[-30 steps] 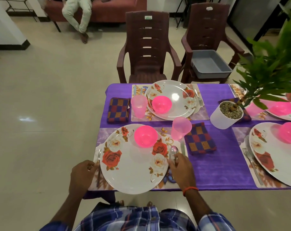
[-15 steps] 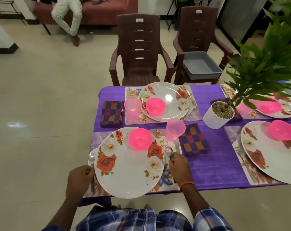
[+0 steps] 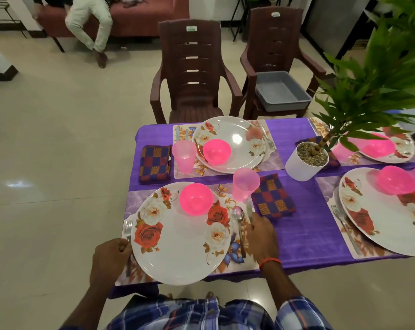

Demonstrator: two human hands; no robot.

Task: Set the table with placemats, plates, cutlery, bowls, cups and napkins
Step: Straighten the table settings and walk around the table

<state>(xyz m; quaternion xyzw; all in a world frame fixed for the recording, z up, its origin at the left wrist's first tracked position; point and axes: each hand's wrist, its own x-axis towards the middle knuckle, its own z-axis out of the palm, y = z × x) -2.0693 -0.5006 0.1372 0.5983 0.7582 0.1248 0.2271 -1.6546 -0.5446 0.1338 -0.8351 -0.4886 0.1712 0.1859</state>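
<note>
The near placemat [image 3: 133, 198] carries a floral plate [image 3: 178, 248] with a pink bowl [image 3: 196, 198] on its far part. My left hand [image 3: 110, 257] pinches the handle of the fork [image 3: 128, 227] at the plate's left edge. A spoon [image 3: 238, 217] lies free to the right of the plate. My right hand [image 3: 261, 234] covers the handle of the knife [image 3: 249, 209] beside the spoon, and only the blade tip shows. A pink cup [image 3: 245, 184] and a checked napkin [image 3: 273, 198] sit just beyond that hand.
Across the purple tablecloth [image 3: 304, 225] is a second setting with plate [image 3: 235, 139], cup [image 3: 183, 156] and napkin [image 3: 155, 163]. Two more settings lie right, behind a potted plant [image 3: 306, 163]. Two brown chairs [image 3: 192, 75] stand beyond, one holding a grey tub [image 3: 282, 91].
My right hand has slid right, off the spoon and onto the knife. The left hand stays on the fork handle.
</note>
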